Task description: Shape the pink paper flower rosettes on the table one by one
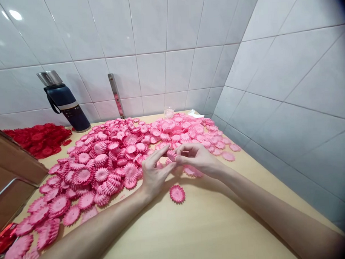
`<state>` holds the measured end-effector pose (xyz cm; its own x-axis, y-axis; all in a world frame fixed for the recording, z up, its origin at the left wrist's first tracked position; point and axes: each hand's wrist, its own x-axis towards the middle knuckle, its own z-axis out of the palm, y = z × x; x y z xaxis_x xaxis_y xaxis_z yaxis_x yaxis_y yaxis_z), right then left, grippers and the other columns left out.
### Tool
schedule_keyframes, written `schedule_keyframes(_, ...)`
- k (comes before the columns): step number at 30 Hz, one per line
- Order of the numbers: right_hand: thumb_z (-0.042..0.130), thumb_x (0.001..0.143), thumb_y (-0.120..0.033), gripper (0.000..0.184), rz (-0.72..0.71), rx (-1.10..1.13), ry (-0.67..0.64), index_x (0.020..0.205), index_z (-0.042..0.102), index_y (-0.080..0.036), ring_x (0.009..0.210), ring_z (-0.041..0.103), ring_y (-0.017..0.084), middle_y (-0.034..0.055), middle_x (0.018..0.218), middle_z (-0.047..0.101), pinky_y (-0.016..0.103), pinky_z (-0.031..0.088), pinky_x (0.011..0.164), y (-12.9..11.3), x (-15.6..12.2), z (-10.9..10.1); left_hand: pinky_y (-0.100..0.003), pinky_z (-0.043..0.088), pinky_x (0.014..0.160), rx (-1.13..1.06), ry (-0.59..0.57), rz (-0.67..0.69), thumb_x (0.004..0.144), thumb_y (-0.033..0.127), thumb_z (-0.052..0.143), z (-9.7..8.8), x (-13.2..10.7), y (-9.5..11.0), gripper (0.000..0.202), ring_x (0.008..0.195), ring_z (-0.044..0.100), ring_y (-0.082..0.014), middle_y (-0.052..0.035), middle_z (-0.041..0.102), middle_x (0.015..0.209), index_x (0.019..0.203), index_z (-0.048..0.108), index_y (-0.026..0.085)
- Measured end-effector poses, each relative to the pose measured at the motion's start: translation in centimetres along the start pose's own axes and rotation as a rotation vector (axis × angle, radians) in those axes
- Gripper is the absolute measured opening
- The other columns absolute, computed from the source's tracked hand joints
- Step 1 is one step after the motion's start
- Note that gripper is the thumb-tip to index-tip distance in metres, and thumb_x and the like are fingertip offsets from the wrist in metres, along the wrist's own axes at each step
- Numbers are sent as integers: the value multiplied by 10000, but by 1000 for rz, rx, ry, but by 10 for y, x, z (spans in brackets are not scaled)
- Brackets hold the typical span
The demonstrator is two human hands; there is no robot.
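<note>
Between the fingertips of both hands is a small pink petal disc with a ruffled edge, partly covered by the fingers. My left hand pinches it from the left, thumb below and fingers above. From the right, my right hand grips the same disc with thumb and forefinger. Just below the hands, a single pink disc with darker edges lies flat on the table. Behind and to the left spreads a large heap of pink petal discs; paler discs lie behind the hands.
A dark blue flask stands against the tiled wall, beside a pile of red petal discs. A cardboard box is at the left edge. A small clear cup and white paper sit at the back of the wooden table.
</note>
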<state>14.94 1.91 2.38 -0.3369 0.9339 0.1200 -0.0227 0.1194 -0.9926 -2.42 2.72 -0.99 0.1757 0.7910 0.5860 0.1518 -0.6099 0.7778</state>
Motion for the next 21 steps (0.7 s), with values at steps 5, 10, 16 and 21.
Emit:
schedule_keyframes(5,650,788,-463,294,-57,-18,92,742,667,-173,710,648,169,47,751,683,298,527,654,8,3,-4,-349,535,860,-48,-24,-81,764,281,688,2,1,6,434,934,664,-225,-77,712,1042,1181,630,175)
schedule_keyframes(10,611,813,-492,348,-49,8,181,704,669,-167,656,633,159,45,685,671,288,517,638,13,6,-6,-313,545,779,-74,-59,-169,807,297,636,2,3,13,246,824,670,-209,-52,719,899,991,704,149)
schedule_keyframes(16,624,807,-476,318,-35,-20,144,729,672,-172,652,651,176,45,691,685,305,535,625,11,3,-1,-310,538,777,-97,-49,-198,857,308,563,1,1,10,256,847,673,-209,-65,728,904,996,707,148)
schedule_keyframes(21,685,769,-414,234,-68,-50,144,764,676,-180,678,661,174,32,719,692,312,540,661,10,2,2,-315,540,783,-127,-76,-189,855,310,571,3,3,7,250,845,657,-197,-64,714,908,1012,705,168)
